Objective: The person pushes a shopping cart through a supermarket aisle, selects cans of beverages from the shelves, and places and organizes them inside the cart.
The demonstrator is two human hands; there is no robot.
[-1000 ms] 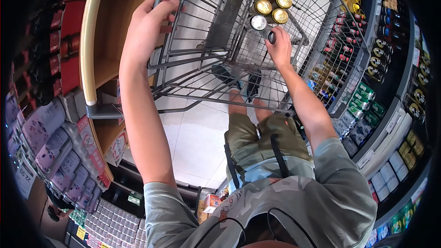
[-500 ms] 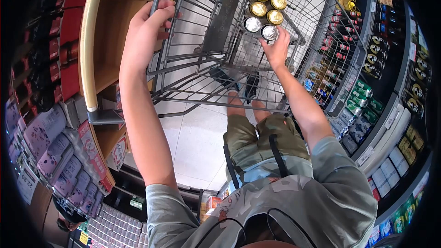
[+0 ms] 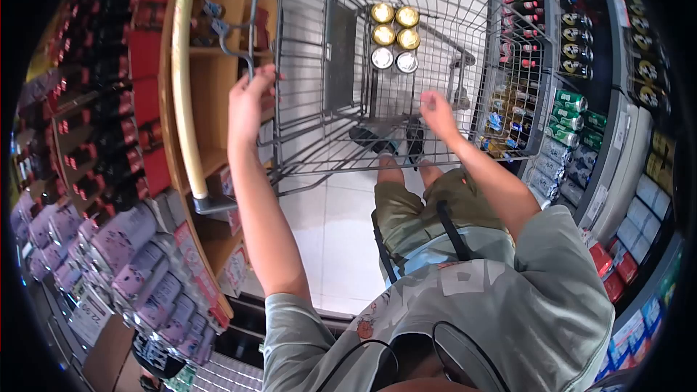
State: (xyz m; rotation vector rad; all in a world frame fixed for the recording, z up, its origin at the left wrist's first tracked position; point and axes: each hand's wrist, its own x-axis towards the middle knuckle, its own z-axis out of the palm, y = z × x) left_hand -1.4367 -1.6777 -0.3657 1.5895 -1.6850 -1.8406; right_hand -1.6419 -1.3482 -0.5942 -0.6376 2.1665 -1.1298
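So the shopper's left hand [image 3: 247, 105] had hold of a metal bar [image 3: 254, 29] on the cart [image 3: 340, 62], fingers hooked around it. Six cans [image 3: 382, 35] stood upright inside the cart in two columns, four with gold tops and two with silver ones at the end nearest the shopper. The right hand [image 3: 438, 112] was over the cart, near the silver ones but apart from them. Its fingers looked curled, though they were blurry, so no telling how narrow that grip was. Green cans [image 3: 568, 117] sat off to the right, purple packs [image 3: 131, 231] to the left.
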